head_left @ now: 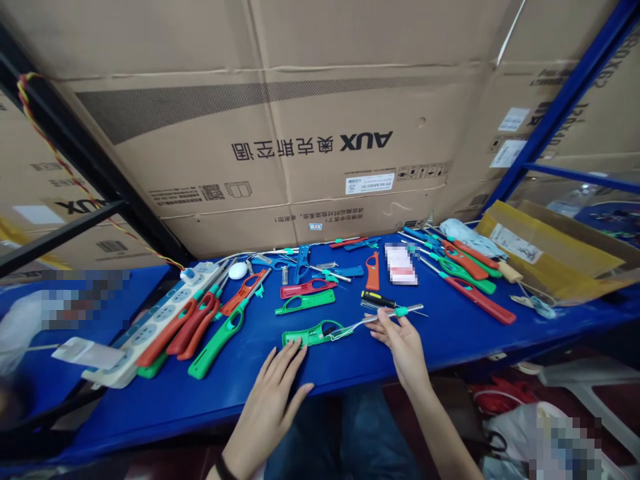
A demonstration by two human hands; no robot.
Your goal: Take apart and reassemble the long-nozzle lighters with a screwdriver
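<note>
Item: left hand (pixel 273 393), thumb apart, fingers resting on the open green plastic handle shell (pixel 311 333), on the blue bench (pixel 350 365). Item: right hand (pixel 404 343), pinching the slim silver metal tube (pixel 415 309). I'd keep the thin white wires (pixel 356 325) slack.

The casing (pixel 296 338) looks like smooth, faintly glossy plastic, the tube (pixel 416 309) like shiny metal. The table (pixel 345 367) has a smooth surface with a soft sheen. The carton (pixel 320 100) is matt, creased cardboard, the power strip (pixel 164 315) smooth plastic, the jeans (pixel 375 427) matt cloth, the frame (pixel 565 100) apparently painted metal
</note>
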